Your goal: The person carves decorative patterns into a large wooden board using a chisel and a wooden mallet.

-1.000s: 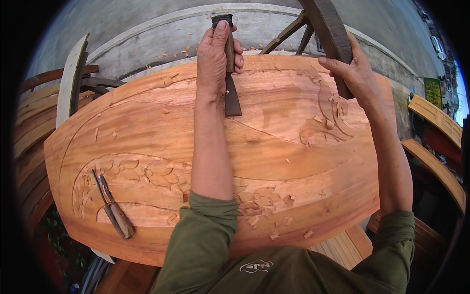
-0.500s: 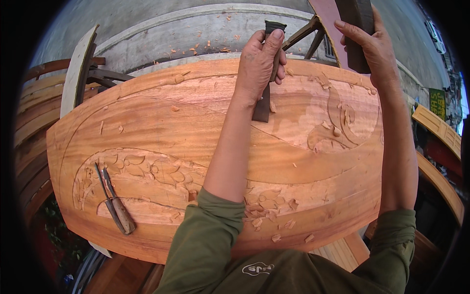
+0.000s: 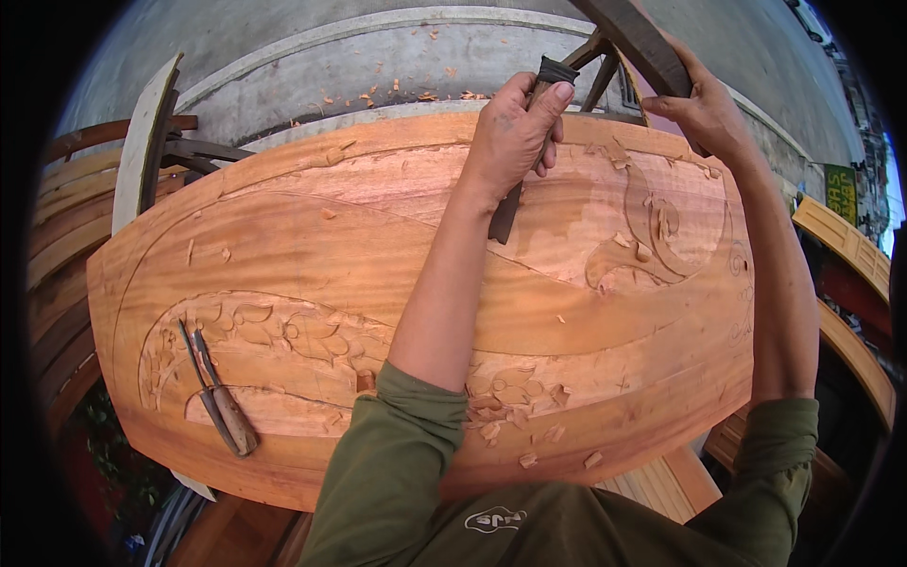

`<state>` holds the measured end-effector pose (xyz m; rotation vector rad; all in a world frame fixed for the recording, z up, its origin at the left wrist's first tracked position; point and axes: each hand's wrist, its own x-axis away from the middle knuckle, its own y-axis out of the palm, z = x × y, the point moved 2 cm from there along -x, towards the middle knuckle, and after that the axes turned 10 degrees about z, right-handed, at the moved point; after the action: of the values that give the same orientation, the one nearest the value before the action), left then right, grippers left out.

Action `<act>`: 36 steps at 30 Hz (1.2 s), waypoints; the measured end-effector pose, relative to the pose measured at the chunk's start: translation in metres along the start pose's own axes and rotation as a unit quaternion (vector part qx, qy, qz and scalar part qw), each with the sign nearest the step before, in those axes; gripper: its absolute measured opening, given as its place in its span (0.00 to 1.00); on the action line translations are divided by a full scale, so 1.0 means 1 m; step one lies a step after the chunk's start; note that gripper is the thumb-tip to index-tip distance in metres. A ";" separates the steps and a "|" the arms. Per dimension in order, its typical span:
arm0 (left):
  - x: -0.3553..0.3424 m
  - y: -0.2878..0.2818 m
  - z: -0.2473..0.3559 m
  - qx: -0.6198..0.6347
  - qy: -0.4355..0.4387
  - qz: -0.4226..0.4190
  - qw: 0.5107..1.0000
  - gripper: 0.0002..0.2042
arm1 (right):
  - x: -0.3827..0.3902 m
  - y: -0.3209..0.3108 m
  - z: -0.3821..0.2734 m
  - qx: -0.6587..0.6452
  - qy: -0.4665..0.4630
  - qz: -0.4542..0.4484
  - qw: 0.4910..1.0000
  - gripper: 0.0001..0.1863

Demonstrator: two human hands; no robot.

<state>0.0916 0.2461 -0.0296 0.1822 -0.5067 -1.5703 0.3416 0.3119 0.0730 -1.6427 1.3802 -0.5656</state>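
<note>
My left hand (image 3: 511,138) is closed around the handle of a wide, flat chisel (image 3: 505,217). Black wrapping covers the handle's top end, and the blade slants down to the carved wooden panel (image 3: 321,231). Up at the far right, my right hand (image 3: 707,115) grips a dark wooden mallet (image 3: 646,49), a heavy bar-like block tilted toward the chisel's top and apart from it. Below the mallet lies a carved scroll (image 3: 652,231) with curled wood chips on it. Two slim carving chisels (image 3: 224,406) rest side by side on the panel's left part, near a carved leaf band (image 3: 288,331).
Wood shavings (image 3: 501,411) are scattered over the panel, with more on the concrete (image 3: 378,71) beyond its far edge. A pale upright board (image 3: 142,142) stands at the far left. Curved wooden slats (image 3: 80,217) lie left of the panel, and panelled woodwork (image 3: 841,241) is at the right.
The mallet has swung down and left, tilting toward the chisel. My left hand and the chisel have shifted slightly right and nearer, and the chisel leans more.
</note>
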 end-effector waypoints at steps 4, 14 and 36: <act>0.000 0.000 -0.002 -0.003 -0.018 -0.002 1.000 0.20 | 0.010 0.010 -0.014 -0.138 0.182 0.034 0.973 0.51; 0.007 0.005 0.001 -0.012 -0.036 -0.032 0.999 0.20 | 0.018 0.007 -0.013 -0.176 0.178 0.084 0.964 0.52; 0.001 0.003 0.008 0.109 0.161 0.190 0.962 0.20 | -0.026 -0.061 -0.028 -0.249 0.186 0.244 0.919 0.27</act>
<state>0.0910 0.2470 -0.0208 0.4725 -0.4267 -1.0824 0.3445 0.3257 0.1437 -1.5169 2.2776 -0.2412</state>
